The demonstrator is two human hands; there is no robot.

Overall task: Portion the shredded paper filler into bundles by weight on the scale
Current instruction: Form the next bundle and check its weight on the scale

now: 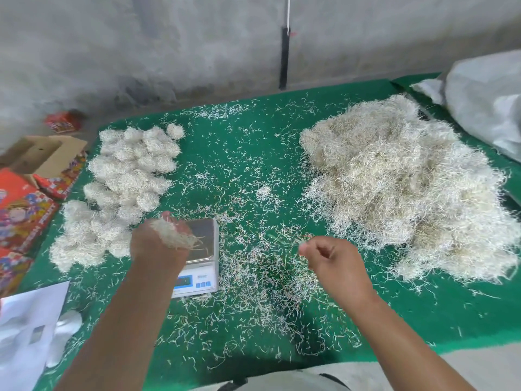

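Shredded paper filler everywhere on green table cover [423, 320], loose strands thickest in near middle between both forearms. Left hand [158, 244] raised just over scale [201, 258], fingers curled round small tuft of filler [173, 235], a few strands trailing down toward steel pan. Right hand [329, 258] beside it, well clear of scale, thumb and forefinger pinched on what looks like a few thin strands; too fine and blurred to be sure. Scale display [184, 281] lit but unreadable, partly hidden by left wrist. Pan bare as far as visible. Likely step: trimming one portion to weight, either about to set tuft on pan or lifting it off after weighing; cannot tell which. Next move probably calls for gentle placing of tuft square on pan, hands fully off before reading, then adding or removing single pinches until on target. Farther left, finished bundles [124, 182] stacked in rounded clumps, touching one another. Farther right, big unsorted heap of filler [400, 187], well apart from scale. One small stray clump [263, 192] alone mid-table. Off left edge, printed cardboard boxes [25, 210]; far right corner, grey plastic sack [485, 100]; bare concrete wall [169, 38] behind.
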